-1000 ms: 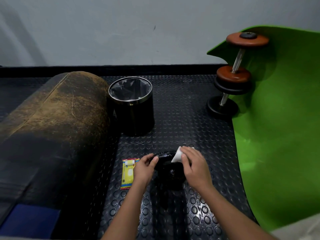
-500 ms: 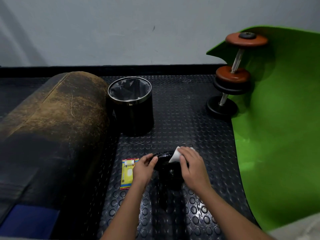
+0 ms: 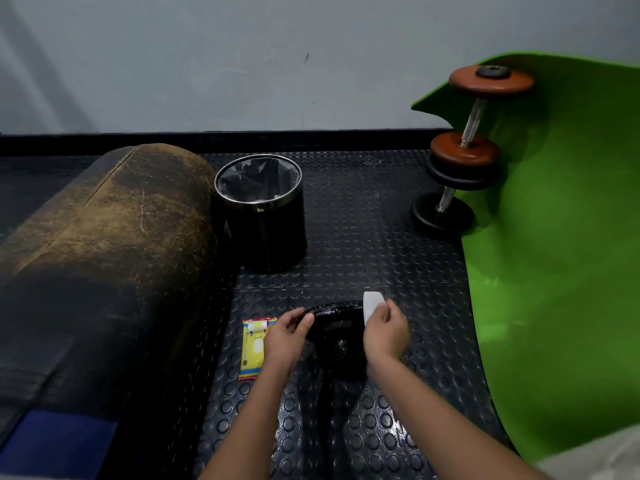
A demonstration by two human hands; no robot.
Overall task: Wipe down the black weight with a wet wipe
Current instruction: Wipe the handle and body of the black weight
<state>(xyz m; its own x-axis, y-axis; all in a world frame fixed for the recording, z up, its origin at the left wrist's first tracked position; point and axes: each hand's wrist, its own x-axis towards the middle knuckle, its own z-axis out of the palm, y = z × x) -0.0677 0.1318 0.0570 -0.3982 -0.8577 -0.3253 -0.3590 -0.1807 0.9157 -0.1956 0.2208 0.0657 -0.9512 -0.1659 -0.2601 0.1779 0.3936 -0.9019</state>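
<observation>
A round black weight plate (image 3: 334, 336) stands tilted on its edge on the black studded rubber floor mat (image 3: 363, 237), near the middle of the scene and close to the person. The left hand (image 3: 285, 336) grips the plate's left rim, its fingers curled over the top edge and the thumb against the near face. The right hand (image 3: 386, 332) sits at the plate's right rim and pinches a folded white wet wipe (image 3: 372, 308) between thumb and fingers; the wipe sticks up above the hand at the plate's upper right edge, and it seems to touch the rim there, though the dark surface makes the contact hard to judge.

Just left of the left hand, a flat yellow wipe packet with red trim (image 3: 254, 346) lies on the mat. Farther off, a black cylindrical waste bin with a metal rim and a dark liner (image 3: 261, 209) stands upright. A worn brown and black leather bolster (image 3: 104, 244) fills the left side. At the far right, two dumbbells, one with reddish-brown plates (image 3: 479, 112) stacked over one with black plates (image 3: 446, 199), lean against a curled bright green exercise mat (image 3: 561, 244), which runs down the right side. A pale grey wall (image 3: 242, 57) closes the far end.
</observation>
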